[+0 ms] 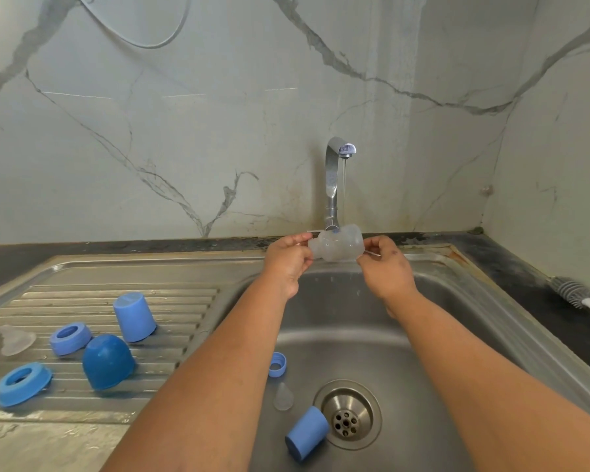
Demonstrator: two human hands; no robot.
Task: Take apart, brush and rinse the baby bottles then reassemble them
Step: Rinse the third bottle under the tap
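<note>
Both hands are raised over the sink (457, 301), clamped on a clear baby bottle (336, 247) held sideways between them, just below the tap (334, 175). Left hand (288, 260) pinches the narrower neck end with curled fingers; right hand (387, 264) grips the wider base end. A thin stream of water (344, 185) falls from the spout onto the bottle.

Down in the basin, near the drain (346, 415), lie a light blue cap (305, 432) on its side, a clear teat (283, 396) and a blue screw ring (277, 364).

On the ribbed drainboard (82, 294) to the left stand two upturned caps, one light blue (133, 316) and one darker blue (107, 362), with two blue rings (69, 338) (23, 383) and another clear teat (16, 339).

A bottle brush (574, 292) lies on the dark counter (511, 264) at the right.
</note>
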